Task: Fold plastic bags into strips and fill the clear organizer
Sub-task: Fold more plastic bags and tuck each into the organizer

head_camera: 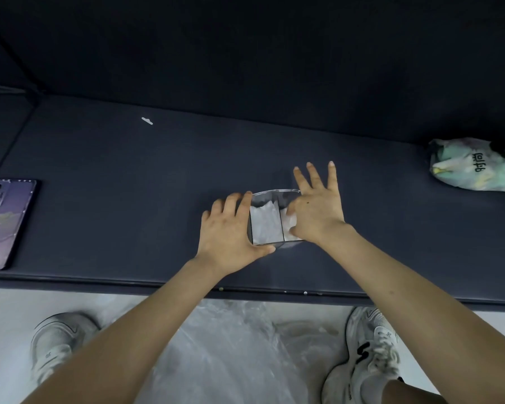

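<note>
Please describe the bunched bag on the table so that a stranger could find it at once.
Take the dark table and follow it to its far right end, past the clear organizer. There lies a bunched plastic bag, the only mint-green and white thing, with black characters.
</note>
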Tool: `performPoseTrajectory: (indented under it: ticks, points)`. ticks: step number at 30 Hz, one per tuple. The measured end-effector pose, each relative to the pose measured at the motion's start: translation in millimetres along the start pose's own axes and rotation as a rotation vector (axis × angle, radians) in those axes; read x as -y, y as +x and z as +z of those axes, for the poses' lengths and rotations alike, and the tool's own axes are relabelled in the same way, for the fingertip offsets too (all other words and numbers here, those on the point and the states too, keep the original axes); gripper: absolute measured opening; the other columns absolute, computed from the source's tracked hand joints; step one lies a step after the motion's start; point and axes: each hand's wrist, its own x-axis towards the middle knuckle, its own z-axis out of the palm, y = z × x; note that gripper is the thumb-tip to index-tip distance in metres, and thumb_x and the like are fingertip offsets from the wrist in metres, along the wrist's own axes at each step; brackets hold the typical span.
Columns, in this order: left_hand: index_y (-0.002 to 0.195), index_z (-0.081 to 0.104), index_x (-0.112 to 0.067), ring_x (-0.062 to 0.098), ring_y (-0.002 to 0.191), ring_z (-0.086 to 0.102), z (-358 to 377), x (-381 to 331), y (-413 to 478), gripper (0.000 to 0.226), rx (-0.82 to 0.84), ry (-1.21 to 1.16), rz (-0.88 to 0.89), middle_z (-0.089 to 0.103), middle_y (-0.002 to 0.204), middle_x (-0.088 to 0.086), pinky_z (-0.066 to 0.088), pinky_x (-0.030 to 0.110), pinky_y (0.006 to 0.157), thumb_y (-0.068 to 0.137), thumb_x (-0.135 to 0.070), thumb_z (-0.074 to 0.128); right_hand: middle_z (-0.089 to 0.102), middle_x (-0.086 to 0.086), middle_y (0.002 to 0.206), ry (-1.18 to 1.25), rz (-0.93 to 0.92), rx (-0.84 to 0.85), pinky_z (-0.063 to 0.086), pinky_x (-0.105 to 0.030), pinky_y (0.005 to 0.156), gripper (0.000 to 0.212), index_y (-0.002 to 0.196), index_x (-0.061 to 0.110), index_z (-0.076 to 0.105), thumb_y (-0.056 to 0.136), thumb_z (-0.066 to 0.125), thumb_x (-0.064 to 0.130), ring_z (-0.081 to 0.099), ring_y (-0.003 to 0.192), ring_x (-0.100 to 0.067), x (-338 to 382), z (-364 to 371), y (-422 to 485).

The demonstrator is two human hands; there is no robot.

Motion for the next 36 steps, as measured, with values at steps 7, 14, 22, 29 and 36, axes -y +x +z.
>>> performPoseTrajectory:
  ticks: [7, 14, 22, 29, 36]
  points:
    - [0.153, 0.016, -0.021, 0.022, 0.133, 0.031, -1, 4, 0, 0.111, 0.003, 0.000, 0.008, 0.027, 0.151, -0.003, 0.030, 0.037, 0.105, 0.067, -0.076, 0.062, 0.001, -0.007, 0.162, 0.190, 0.010, 0.046, -0.015, -0.063, 0.111, 0.046, 0.117, 0.051, 0.061, 0.076, 0.055, 0.071, -0.010, 0.148, -0.032, -8, -4, -10]
    - [0.152, 0.019, -0.020, 0.023, 0.132, 0.033, 0, 1, 1, 0.112, 0.003, -0.006, 0.007, 0.030, 0.149, -0.002, 0.032, 0.039, 0.104, 0.066, -0.076, 0.064, 0.005, -0.009, 0.161, 0.115, 0.036, 0.129, -0.012, -0.066, 0.109, 0.041, 0.117, 0.044, 0.061, 0.080, 0.060, 0.061, -0.005, 0.148, -0.034, -3, -6, -4]
    - [0.154, 0.014, -0.019, 0.024, 0.138, 0.027, -1, 2, 9, 0.113, 0.025, -0.013, -0.011, 0.023, 0.154, -0.001, 0.028, 0.040, 0.108, 0.069, -0.073, 0.065, 0.006, -0.005, 0.161, 0.413, -0.001, 0.023, -0.012, -0.065, 0.111, 0.032, 0.110, 0.052, 0.061, 0.079, 0.062, 0.058, -0.006, 0.148, -0.029, -6, -12, -10]
    - [0.154, 0.013, -0.019, 0.025, 0.143, 0.020, 0, 3, 16, 0.111, 0.037, -0.045, -0.023, 0.017, 0.158, 0.001, 0.023, 0.042, 0.112, 0.070, -0.071, 0.065, 0.010, -0.004, 0.161, 0.571, 0.047, -0.050, -0.014, -0.060, 0.113, 0.040, 0.118, 0.050, 0.060, 0.079, 0.066, 0.054, -0.003, 0.149, -0.024, -20, -19, -16]
    - [0.154, 0.010, -0.016, 0.029, 0.144, 0.015, -8, 7, 41, 0.111, 0.074, -0.076, -0.021, 0.014, 0.159, 0.005, 0.019, 0.046, 0.115, 0.073, -0.070, 0.064, 0.070, 0.003, 0.102, 0.945, 0.221, -0.341, 0.045, -0.033, 0.084, 0.009, 0.086, 0.023, 0.075, 0.080, 0.075, 0.030, 0.063, 0.096, -0.024, -9, -7, -100]
